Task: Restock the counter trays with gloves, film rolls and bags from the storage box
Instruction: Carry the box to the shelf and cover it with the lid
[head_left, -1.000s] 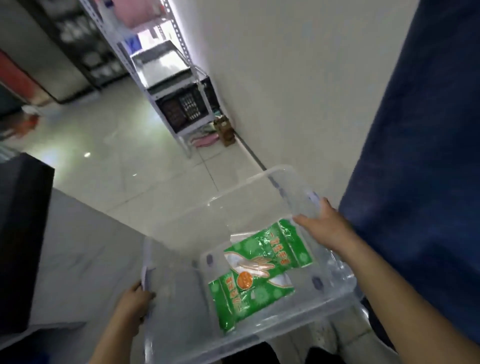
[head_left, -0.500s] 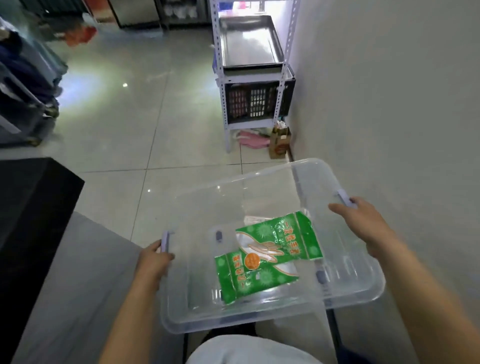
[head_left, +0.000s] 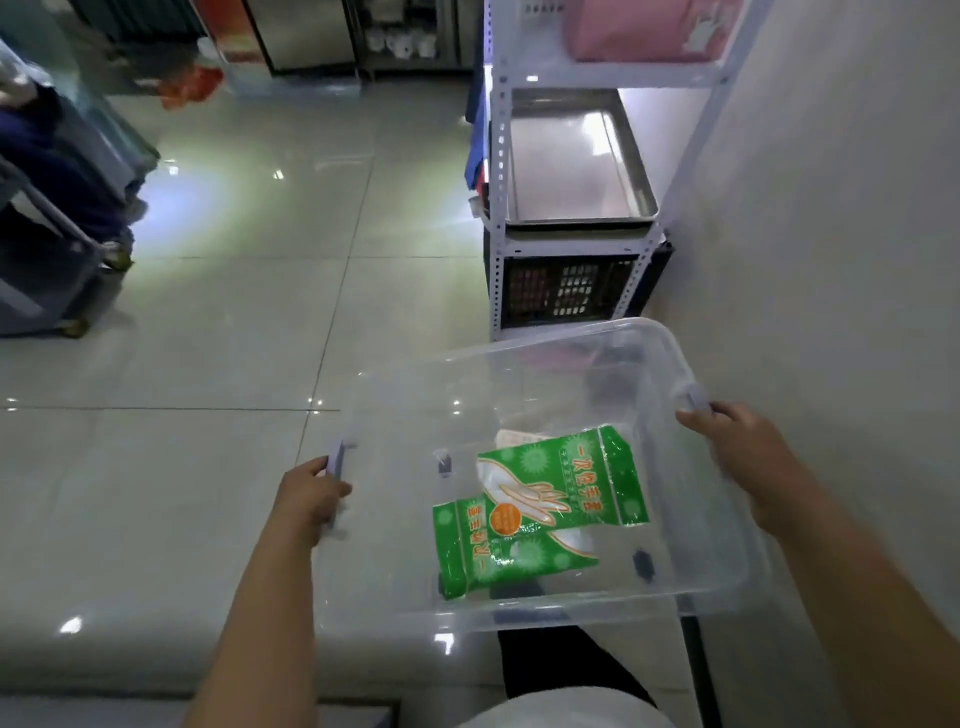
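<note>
I carry a clear plastic storage box (head_left: 722, 577) in front of me, held above the tiled floor. My left hand (head_left: 311, 501) grips the handle on its left side and my right hand (head_left: 748, 457) grips the handle on its right side. Inside the box lie two green packs of disposable gloves (head_left: 540, 509), overlapping each other on the bottom. A pale flat item peeks out behind the upper pack.
A white metal shelf rack (head_left: 498, 208) stands against the right wall, with a steel tray (head_left: 566, 156) and a black crate (head_left: 566, 291) below it. A wheeled cart (head_left: 57, 223) stands at far left. A grey counter edge (head_left: 156, 670) runs along the bottom left.
The view has swung toward the floor and the shelf rack, which is now closer. The box has levelled out and both hands keep their grip on its handles.
</note>
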